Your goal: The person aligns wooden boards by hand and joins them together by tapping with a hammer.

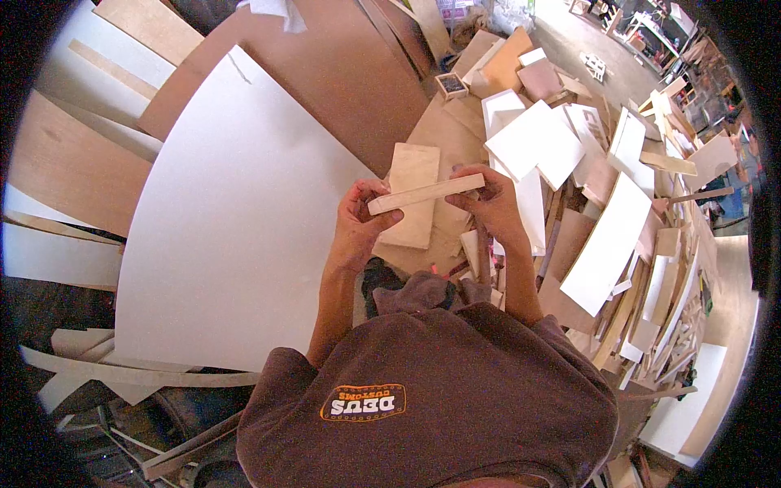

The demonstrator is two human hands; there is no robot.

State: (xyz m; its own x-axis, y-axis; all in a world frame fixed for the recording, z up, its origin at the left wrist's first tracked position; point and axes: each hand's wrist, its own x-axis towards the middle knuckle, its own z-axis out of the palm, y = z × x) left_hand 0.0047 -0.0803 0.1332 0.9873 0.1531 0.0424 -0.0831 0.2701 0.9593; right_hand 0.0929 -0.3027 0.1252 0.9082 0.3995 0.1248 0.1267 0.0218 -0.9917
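Observation:
A short, narrow strip of wood [425,195] is held up in front of my chest, tilted slightly upward to the right. My left hand [363,218] pinches its left end between thumb and fingers. At the other end, my right hand [491,205] grips it the same way. Beneath the strip lies a pale rectangular wooden board [413,167], partly covered from view by the strip and my fingers. That board rests on a larger brown sheet [452,122].
A big white panel [228,220] fills the left side, beside a brown panel [342,89]. White and wooden offcuts [606,232] are heaped on the right. A small open wooden box [451,85] sits beyond the board. Concrete floor [569,37] shows at the top right.

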